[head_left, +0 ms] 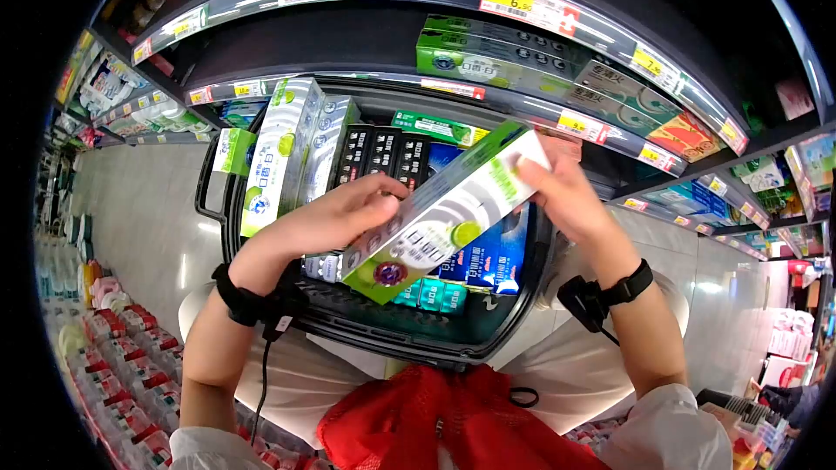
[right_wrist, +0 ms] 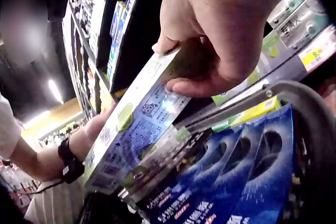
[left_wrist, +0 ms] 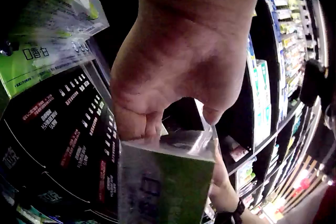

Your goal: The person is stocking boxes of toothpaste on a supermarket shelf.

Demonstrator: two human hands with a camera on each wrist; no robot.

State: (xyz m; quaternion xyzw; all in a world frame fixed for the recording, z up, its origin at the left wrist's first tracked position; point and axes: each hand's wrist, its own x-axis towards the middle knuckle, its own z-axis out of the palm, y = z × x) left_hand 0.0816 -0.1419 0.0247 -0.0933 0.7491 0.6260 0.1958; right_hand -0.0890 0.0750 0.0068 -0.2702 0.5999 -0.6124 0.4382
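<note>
A long white-and-green box [head_left: 453,213] is held at a slant above a dark basket [head_left: 470,350]. The right hand [head_left: 570,196] grips its upper right end, with thumb and fingers on opposite sides in the right wrist view, where the box [right_wrist: 131,119] lies below that hand [right_wrist: 220,29]. Bent fingers of the left hand [head_left: 344,213] hold the box near its lower left part. In the left wrist view the left hand [left_wrist: 184,61] has fingers and thumb at the edges of the box [left_wrist: 165,187]; the contact is partly hidden.
Inside the basket are upright white-and-green boxes [head_left: 280,152], black boxes [head_left: 380,152], blue boxes [head_left: 496,257] and teal boxes [head_left: 440,296]. Behind it, a shelf carries similar boxes [head_left: 488,61] above a price rail [head_left: 522,103]. Wrapped red-and-white packs [head_left: 131,374] stand at lower left.
</note>
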